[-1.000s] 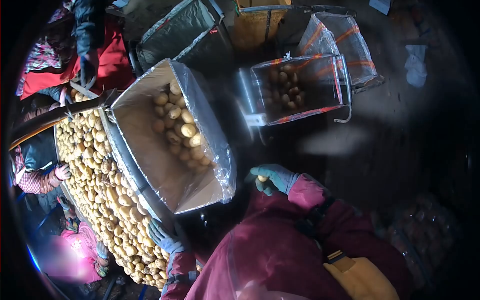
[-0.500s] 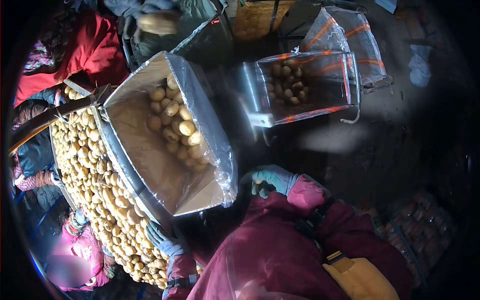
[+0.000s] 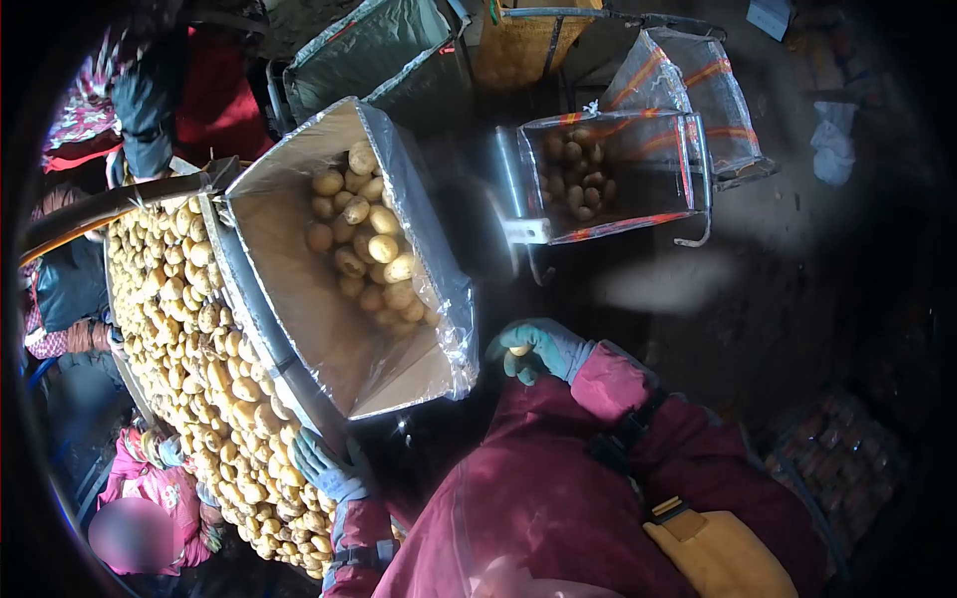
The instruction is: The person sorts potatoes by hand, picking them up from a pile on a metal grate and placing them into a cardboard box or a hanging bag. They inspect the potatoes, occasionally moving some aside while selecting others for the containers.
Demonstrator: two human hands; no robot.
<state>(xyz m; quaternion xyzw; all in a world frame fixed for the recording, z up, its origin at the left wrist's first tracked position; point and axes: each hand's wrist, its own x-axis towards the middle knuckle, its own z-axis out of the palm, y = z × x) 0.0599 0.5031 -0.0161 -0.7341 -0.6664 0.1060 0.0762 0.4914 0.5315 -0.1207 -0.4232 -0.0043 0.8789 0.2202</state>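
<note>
A long pile of potatoes [image 3: 214, 369] fills the left of the view, bounded on its near side by a metal rim [image 3: 261, 324]. Just beside that rim stands an open cardboard carton [image 3: 289, 269] with a clear plastic liner [image 3: 454, 324], partly filled with loose potatoes [image 3: 354, 214]. Beyond it is a dark green sack [image 3: 374, 65], and farther right a clear striped bag [image 3: 643, 174] hangs in a metal frame [image 3: 706, 179], with more potatoes inside. Across the pile, a co-worker in a pink top [image 3: 164, 493] bends close to its far edge. The left arm reaches up from the bottom of the view, and the gloved left hand [image 3: 327, 468] lies on the near edge of the pile, back upward, fingers extended and slightly parted, clenching nothing. The right arm is bent in front of the body, well apart from the left; the gloved right hand [image 3: 541, 349] is near the carton's right corner, its fingers curled leftward around a small potato [image 3: 519, 351], which shows only as a pale patch between them
</note>
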